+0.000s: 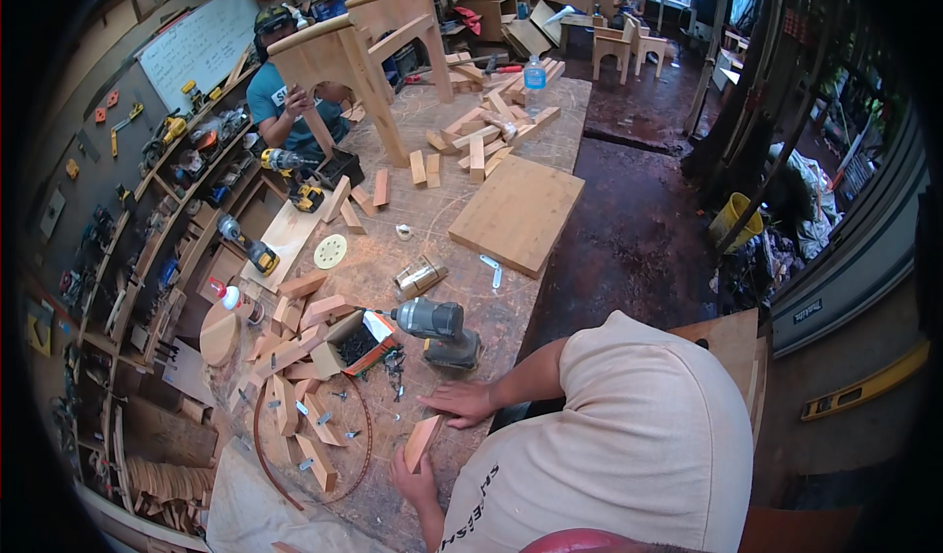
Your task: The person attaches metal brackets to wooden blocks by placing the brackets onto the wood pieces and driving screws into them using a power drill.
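Note:
My left hand grips a small wooden block near the bench's close edge, fingers along its side. Just beyond it, my right hand lies flat on the worn wooden workbench, fingers stretched out. A cordless drill stands on its battery past the right hand. Beside the drill sits an opened cardboard box of dark screws, with some spilled next to it. Several wood blocks with metal fittings lie to the left, partly ringed by a thin brown band.
A square wooden panel lies at the bench's right edge. Farther back are loose offcuts, a water bottle and a wooden chair frame. A co-worker holds that frame. More drills and a glue bottle line the left side.

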`<act>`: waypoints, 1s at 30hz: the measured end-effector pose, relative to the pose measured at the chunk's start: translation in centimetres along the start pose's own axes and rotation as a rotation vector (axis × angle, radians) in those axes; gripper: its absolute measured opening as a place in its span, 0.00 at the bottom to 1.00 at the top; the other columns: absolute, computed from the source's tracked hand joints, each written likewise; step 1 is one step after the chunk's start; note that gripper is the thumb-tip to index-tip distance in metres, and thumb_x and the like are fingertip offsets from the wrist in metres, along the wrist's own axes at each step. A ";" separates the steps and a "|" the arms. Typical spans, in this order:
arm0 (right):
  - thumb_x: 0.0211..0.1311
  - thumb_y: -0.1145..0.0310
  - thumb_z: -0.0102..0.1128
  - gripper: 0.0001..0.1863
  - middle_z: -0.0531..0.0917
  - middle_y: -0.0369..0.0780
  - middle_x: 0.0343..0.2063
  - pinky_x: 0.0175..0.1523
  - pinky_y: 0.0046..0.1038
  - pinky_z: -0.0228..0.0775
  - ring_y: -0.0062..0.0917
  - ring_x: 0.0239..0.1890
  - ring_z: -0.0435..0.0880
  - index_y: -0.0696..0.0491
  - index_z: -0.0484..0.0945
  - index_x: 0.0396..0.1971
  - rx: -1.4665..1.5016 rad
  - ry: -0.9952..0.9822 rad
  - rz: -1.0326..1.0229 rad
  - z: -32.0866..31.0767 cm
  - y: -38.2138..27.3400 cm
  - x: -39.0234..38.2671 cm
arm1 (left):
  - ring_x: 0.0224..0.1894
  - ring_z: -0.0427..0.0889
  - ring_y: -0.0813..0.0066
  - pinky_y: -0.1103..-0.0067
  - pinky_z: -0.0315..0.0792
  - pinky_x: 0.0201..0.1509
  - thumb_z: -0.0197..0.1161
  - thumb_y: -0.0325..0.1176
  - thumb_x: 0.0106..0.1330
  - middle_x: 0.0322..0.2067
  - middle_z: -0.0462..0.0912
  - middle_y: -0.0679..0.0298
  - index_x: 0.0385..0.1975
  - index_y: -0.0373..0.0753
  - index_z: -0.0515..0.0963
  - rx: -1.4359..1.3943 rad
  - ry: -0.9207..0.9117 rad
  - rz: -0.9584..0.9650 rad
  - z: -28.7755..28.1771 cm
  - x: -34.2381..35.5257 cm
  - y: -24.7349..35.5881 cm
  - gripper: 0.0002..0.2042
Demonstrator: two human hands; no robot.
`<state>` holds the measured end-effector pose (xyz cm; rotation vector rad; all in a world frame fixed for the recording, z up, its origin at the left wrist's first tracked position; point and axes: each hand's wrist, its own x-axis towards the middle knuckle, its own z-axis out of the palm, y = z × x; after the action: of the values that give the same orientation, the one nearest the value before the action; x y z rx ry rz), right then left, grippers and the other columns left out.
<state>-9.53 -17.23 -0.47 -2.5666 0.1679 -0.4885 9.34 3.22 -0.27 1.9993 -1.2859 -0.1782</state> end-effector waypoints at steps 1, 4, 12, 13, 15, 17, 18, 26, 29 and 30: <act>0.57 0.63 0.59 0.48 0.71 0.49 0.48 0.57 0.43 0.63 0.44 0.49 0.71 0.59 0.42 0.72 0.002 0.001 -0.001 0.0 0.0 0.0 | 0.52 0.74 0.46 0.58 0.65 0.59 0.72 0.36 0.49 0.47 0.79 0.50 0.51 0.36 0.75 0.005 -0.003 -0.002 0.0 0.0 0.0 0.27; 0.57 0.63 0.59 0.47 0.72 0.49 0.49 0.58 0.42 0.62 0.44 0.50 0.71 0.59 0.43 0.72 0.018 -0.025 0.017 0.0 -0.1 0.1 | 0.52 0.75 0.47 0.58 0.65 0.59 0.72 0.37 0.49 0.47 0.79 0.50 0.52 0.37 0.75 0.002 -0.003 -0.017 -0.1 -0.3 -0.3 0.28; 0.57 0.63 0.61 0.46 0.72 0.48 0.48 0.57 0.42 0.64 0.43 0.51 0.72 0.58 0.46 0.71 0.030 -0.018 -0.012 -0.7 -0.1 0.2 | 0.50 0.76 0.49 0.60 0.66 0.57 0.73 0.41 0.49 0.46 0.80 0.52 0.52 0.40 0.76 0.035 -0.008 -0.022 0.4 0.1 -1.3 0.28; 0.56 0.63 0.62 0.47 0.73 0.48 0.46 0.56 0.41 0.65 0.42 0.50 0.72 0.58 0.46 0.71 0.000 0.037 -0.028 -0.6 -0.2 0.4 | 0.50 0.76 0.50 0.60 0.66 0.57 0.73 0.42 0.49 0.45 0.80 0.53 0.51 0.40 0.76 0.042 -0.011 -0.007 0.5 0.0 -1.6 0.28; 0.56 0.63 0.62 0.46 0.73 0.48 0.47 0.56 0.41 0.65 0.42 0.50 0.72 0.59 0.48 0.71 0.004 0.032 -0.042 -0.9 -0.7 0.7 | 0.49 0.76 0.51 0.60 0.66 0.57 0.73 0.42 0.49 0.45 0.80 0.53 0.51 0.40 0.76 0.066 0.020 0.010 0.8 0.0 -2.2 0.28; 0.56 0.63 0.62 0.46 0.73 0.48 0.48 0.57 0.41 0.65 0.42 0.51 0.72 0.59 0.48 0.70 0.032 -0.063 0.075 -1.6 -1.3 0.9 | 0.49 0.76 0.51 0.60 0.66 0.57 0.73 0.43 0.49 0.44 0.80 0.54 0.50 0.41 0.76 0.090 0.041 0.033 0.8 -0.1 -2.6 0.28; 0.56 0.63 0.63 0.46 0.73 0.47 0.47 0.56 0.41 0.65 0.42 0.50 0.72 0.59 0.48 0.70 0.019 -0.064 0.076 -1.7 -1.6 0.9 | 0.48 0.76 0.51 0.60 0.66 0.56 0.73 0.44 0.49 0.44 0.80 0.54 0.50 0.41 0.76 0.092 0.039 0.043 0.7 -0.1 -2.4 0.27; 0.56 0.63 0.63 0.45 0.73 0.48 0.47 0.57 0.40 0.64 0.42 0.50 0.72 0.58 0.49 0.70 0.017 -0.079 0.045 -1.6 -1.4 1.2 | 0.49 0.77 0.54 0.61 0.66 0.58 0.73 0.42 0.49 0.45 0.81 0.56 0.49 0.42 0.77 0.069 0.086 0.040 0.4 -0.2 -1.3 0.26; 0.57 0.62 0.62 0.45 0.73 0.48 0.47 0.57 0.40 0.64 0.42 0.50 0.72 0.59 0.49 0.70 -0.017 -0.075 0.037 -1.5 -1.4 1.0 | 0.49 0.77 0.55 0.62 0.66 0.59 0.73 0.41 0.49 0.45 0.81 0.57 0.49 0.42 0.77 0.122 0.074 0.012 -0.1 -0.4 -0.3 0.26; 0.57 0.61 0.61 0.44 0.73 0.48 0.47 0.57 0.41 0.64 0.43 0.51 0.72 0.59 0.49 0.70 -0.019 -0.085 0.066 -1.3 -1.2 1.1 | 0.49 0.77 0.55 0.62 0.66 0.59 0.73 0.41 0.50 0.45 0.81 0.58 0.49 0.42 0.77 0.109 0.043 -0.010 -0.5 -0.1 0.0 0.25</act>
<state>-8.95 -17.00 1.56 -2.5858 0.2278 -0.3539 9.51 3.52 0.11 2.0902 -1.2835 -0.0709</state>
